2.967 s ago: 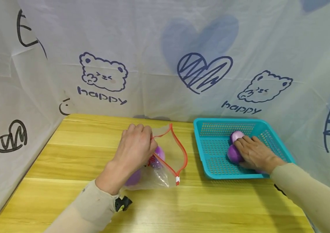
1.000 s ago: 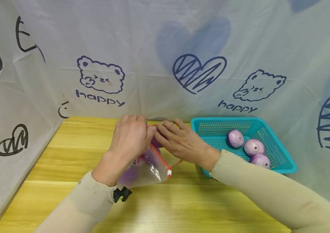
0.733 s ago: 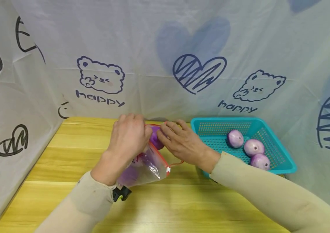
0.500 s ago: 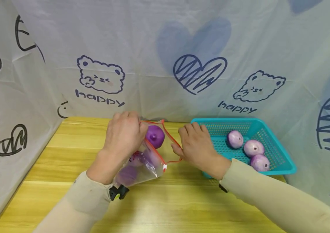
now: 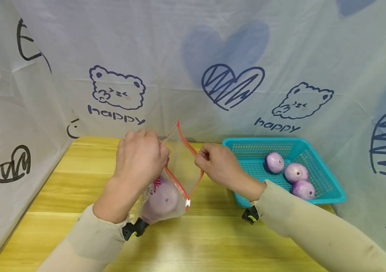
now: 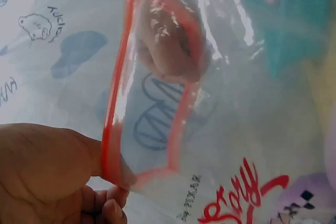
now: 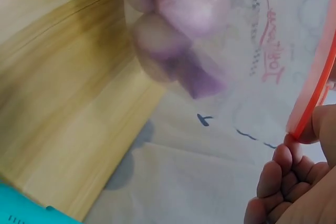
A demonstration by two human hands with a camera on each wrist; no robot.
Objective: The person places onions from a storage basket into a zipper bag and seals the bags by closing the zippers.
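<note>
A clear zip bag (image 5: 175, 155) with a red zip edge hangs between my hands, its mouth spread wide. My left hand (image 5: 140, 158) pinches the left side of the mouth; the left wrist view shows that thumb on the red strip (image 6: 112, 135). With thumb and forefinger, my right hand (image 5: 221, 166) pinches the opposite side, the other fingers curled. Purple onions (image 5: 163, 202) lie low in the bag; several show through the plastic in the right wrist view as a clump of onions (image 7: 194, 3). A white slider (image 5: 188, 203) sits at the zip's near end.
A turquoise basket (image 5: 335, 189) stands right of the bag, holding three onions (image 5: 296, 172). The wooden table (image 5: 193, 245) ends at a printed cloth (image 5: 175, 102) behind and on the left.
My right hand has brought an onion from the basket into the bag and let it go. It now grips the bag's right edge. The bag's mouth has risen, and the onions have dropped lower inside.
</note>
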